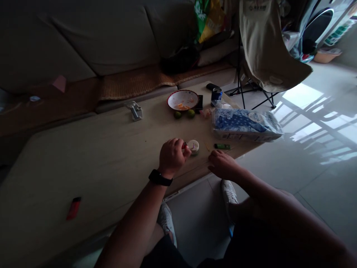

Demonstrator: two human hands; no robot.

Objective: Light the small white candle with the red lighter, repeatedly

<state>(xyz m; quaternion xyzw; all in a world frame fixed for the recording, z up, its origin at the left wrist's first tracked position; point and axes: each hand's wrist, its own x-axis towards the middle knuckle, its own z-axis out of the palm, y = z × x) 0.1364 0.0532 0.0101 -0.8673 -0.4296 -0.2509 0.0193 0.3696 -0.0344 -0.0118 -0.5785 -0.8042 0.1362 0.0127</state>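
My left hand (173, 156), with a black band on its wrist, is curled in a fist on the low wooden table (83, 156) and pinches a small red-tipped object I cannot name. Its fingertips touch a small round white container (193, 146). My right hand (221, 163) rests at the table's near edge, fingers curled down, with nothing visible in it. A green lighter (222, 146) lies just beyond the right hand.
A bowl with orange food (183, 100), two limes (184, 114), a can (216, 95) and a blue-and-white plastic pack (245, 124) stand further back. A red lighter (73, 208) lies at the near left, a metal clip (135, 110) mid-table. Sofa behind, folding chair right.
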